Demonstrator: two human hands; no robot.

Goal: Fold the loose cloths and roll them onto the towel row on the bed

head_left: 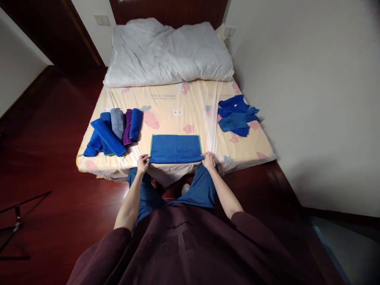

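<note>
A blue towel (175,148) with a thin green edge lies flat and folded at the near edge of the bed. My left hand (143,162) pinches its near left corner. At the near right corner my right hand (209,159) grips the towel, fingers closed. Both arms reach forward from my dark red top.
Several rolled towels (114,128), blue, grey and purple, lie on the left of the patterned mattress (178,107). A heap of loose blue cloths (236,114) sits at the right near the wall. A white duvet (169,53) covers the far end. Dark wooden floor surrounds the bed.
</note>
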